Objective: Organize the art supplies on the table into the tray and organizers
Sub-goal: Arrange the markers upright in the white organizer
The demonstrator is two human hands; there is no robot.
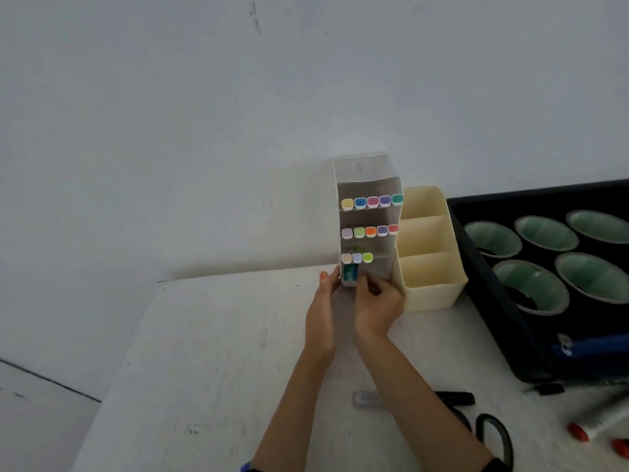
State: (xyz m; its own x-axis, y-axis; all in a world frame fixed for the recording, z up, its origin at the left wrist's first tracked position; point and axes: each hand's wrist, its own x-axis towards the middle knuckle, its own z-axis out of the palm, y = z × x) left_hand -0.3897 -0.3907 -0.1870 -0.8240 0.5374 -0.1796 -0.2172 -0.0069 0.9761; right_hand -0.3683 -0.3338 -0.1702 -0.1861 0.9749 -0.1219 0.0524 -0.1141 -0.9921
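Observation:
A clear tiered marker organizer (360,175) stands at the table's far edge, with coloured marker caps in rows on three shelves. My left hand (321,311) touches its lower left side with straight fingers. My right hand (377,303) pinches a teal-capped marker (350,274) at the organizer's lowest slot. A cream organizer (429,267) with three open compartments stands right beside it. A black tray (490,287) with several green-lined round cups lies at the right.
On the white table near me lie a small clear cap (366,399), a black marker (456,398), black-handled scissors (495,437) and red-capped tubes (592,427). A blue item (592,347) rests on the tray's near edge. The table's left edge drops off to the floor.

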